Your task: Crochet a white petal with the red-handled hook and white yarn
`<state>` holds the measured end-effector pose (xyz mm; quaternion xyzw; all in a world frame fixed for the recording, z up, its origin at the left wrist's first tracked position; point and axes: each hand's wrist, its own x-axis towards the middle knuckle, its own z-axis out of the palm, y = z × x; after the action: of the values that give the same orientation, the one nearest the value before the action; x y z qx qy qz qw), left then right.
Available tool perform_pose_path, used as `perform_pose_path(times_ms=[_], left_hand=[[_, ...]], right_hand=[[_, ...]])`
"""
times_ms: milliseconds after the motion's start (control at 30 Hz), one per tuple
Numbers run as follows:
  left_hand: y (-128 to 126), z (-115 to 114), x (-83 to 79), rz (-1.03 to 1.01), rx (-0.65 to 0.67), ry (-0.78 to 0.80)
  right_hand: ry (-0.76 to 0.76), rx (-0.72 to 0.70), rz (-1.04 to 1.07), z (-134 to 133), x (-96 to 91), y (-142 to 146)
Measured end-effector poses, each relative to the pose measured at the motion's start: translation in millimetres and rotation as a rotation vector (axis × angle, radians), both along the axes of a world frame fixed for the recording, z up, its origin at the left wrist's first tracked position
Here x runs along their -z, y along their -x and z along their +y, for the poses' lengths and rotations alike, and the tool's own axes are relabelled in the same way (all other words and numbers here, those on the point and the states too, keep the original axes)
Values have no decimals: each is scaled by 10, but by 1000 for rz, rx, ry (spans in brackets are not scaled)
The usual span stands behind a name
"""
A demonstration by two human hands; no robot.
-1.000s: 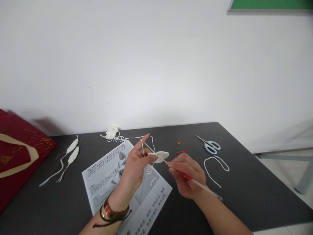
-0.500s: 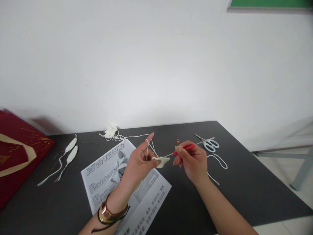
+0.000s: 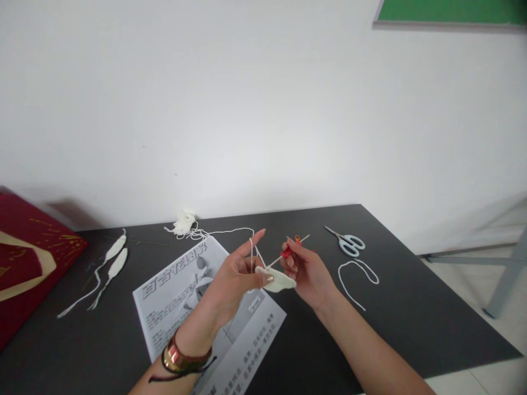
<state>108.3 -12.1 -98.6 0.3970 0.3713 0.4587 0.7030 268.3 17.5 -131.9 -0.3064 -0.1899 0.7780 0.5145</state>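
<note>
My left hand [image 3: 236,282] pinches a small white crocheted piece [image 3: 278,281] between thumb and middle finger. Its index finger points up with white yarn [image 3: 251,249] looped over it. My right hand [image 3: 307,269] grips a crochet hook [image 3: 288,252] with a red handle; the metal tip points toward the white piece. Both hands hover above the dark table [image 3: 411,312], over a printed instruction sheet [image 3: 181,302]. The yarn runs back to a small white tangle [image 3: 183,222] near the wall.
Light blue scissors [image 3: 349,242] and a loose loop of white yarn [image 3: 357,274] lie to the right. Two finished white crocheted pieces with tails [image 3: 113,258] lie at the left. A red bag [image 3: 24,269] stands at the far left. An orange stitch marker [image 3: 297,238] sits behind the hook.
My right hand turned the hook from pointing away at the right to pointing up and back, and moved closer to my left hand. The white piece dropped slightly lower.
</note>
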Motion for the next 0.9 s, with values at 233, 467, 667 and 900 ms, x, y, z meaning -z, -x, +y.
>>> perform_pose_path(times_ms=[233,467,667,900], left_hand=[[25,0,-23,-78,-48,73],[44,-4,-28,-74,4,104],[40,-13,-10,-114,61,126],[34,-61,-18,-197,90,148]], right_hand=[[-114,80,-7,-50,15,48],[-92,-39,27,-119,71,145],[-154,-34,10,-129,81,145],[-36,-79,192,-115,54,132]])
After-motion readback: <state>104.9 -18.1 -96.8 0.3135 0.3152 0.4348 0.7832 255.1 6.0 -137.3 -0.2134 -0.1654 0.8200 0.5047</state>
